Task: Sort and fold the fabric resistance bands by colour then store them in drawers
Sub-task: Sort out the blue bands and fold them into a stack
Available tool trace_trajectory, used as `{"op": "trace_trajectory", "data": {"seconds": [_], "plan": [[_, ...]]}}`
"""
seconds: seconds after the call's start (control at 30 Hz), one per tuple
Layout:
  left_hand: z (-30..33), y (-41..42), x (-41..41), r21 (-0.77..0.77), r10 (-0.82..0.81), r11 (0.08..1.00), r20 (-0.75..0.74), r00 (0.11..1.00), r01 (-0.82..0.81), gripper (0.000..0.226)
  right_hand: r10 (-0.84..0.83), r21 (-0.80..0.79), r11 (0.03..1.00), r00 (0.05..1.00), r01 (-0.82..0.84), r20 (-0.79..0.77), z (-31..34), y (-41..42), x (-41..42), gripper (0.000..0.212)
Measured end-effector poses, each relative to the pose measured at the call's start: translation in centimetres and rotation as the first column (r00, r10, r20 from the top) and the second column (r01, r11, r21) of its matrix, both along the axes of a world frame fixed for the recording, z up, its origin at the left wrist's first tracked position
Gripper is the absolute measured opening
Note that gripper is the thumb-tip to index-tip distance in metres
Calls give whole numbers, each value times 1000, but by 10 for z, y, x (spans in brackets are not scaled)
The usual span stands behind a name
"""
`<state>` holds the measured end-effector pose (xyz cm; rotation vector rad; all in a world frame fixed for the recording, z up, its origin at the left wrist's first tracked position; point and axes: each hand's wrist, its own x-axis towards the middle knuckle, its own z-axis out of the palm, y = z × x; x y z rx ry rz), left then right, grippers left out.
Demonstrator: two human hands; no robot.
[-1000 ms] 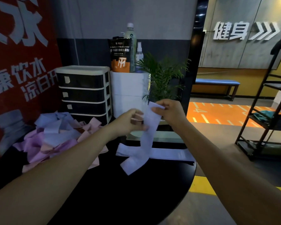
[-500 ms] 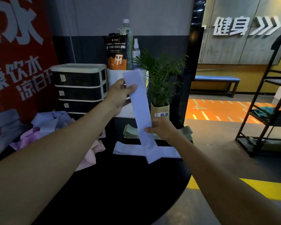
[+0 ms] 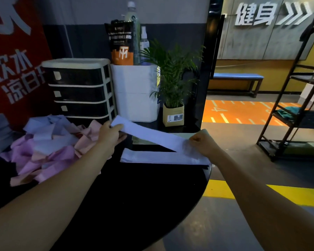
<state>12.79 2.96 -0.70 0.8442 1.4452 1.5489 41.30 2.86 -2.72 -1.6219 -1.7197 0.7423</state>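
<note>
Band point(image 3: 152, 135), pale lilac, is stretched flat between both hands above the far part of the black table point(image 3: 134, 196), sloping from upper left down to lower right. Left hand point(image 3: 110, 133) pinches 1 end, thumb on top of the fabric and fingers curled beneath it. Right hand point(image 3: 203, 144) grips the other end in a closed fist, knuckles toward the camera; the fingertips are hidden, so the exact hold cannot be told. Directly below the right end lies a stack point(image 3: 163, 157) of flat bands in the same colour, apparently the destination for this 1. Judging by how it hangs, the band is light, soft and limp: it holds no shape of its own and will sag or twist unless kept taut. Grip at the 2 short ends, as now, to keep the edges square; a hold at mid-length would let both ends droop. Fabric of this kind should not slip from a firm pinch, and it is not fragile. An unsorted heap point(image 3: 49, 145) of pink, lilac and blue bands lies at the table's left. The drawers point(image 3: 78, 89), 4 high, stand shut behind the heap.
</note>
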Motion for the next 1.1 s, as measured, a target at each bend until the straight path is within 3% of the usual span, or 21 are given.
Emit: {"op": "trace_trajectory", "data": {"seconds": [0.07, 0.2, 0.27, 0.5, 0.67, 0.77, 0.9, 1.0, 1.1], "plan": [[-20, -2, -2, -93, -6, 996, -196, 981, -13, 11, -99, -11, 995, 995, 99, 14, -7, 1, 9, 15], [-47, -6, -6, -177, -98, 984, -604, 791, -14, 6, -229, 22, 973, 972, 228, 46, -20, 2, 19, 16], [-52, -9, -8, -209, -147, 978, -705, 694, -6, 7, -245, 62, 968, 968, 242, 56, -24, 1, 18, 15], [-64, -17, -7, -227, -155, 973, -798, 583, -51, 6, -267, 141, 958, 954, 248, 137, -36, 4, 10, 19], [-68, -20, -7, -208, -145, 977, -790, 596, -38, 15, -216, 208, 966, 926, 155, 311, -41, 2, 3, 17], [-70, -24, -7, -179, -131, 984, -777, 615, -18, 24, -101, 257, 966, 927, 5, 362, -38, 0, -21, 21], [-79, -32, -12, -90, -76, 996, -789, 609, 8, 39, 154, 179, 956, 915, -234, 373, -46, -5, -64, 42], [-87, -38, -16, -68, -89, 996, -816, 572, 58, 57, 244, 83, 948, 872, -306, 423, -52, -5, -77, 64], [-91, -42, -17, -53, -126, 987, -834, 537, 149, 59, 295, 7, 942, 836, -337, 463, -51, -3, -78, 72]]}}
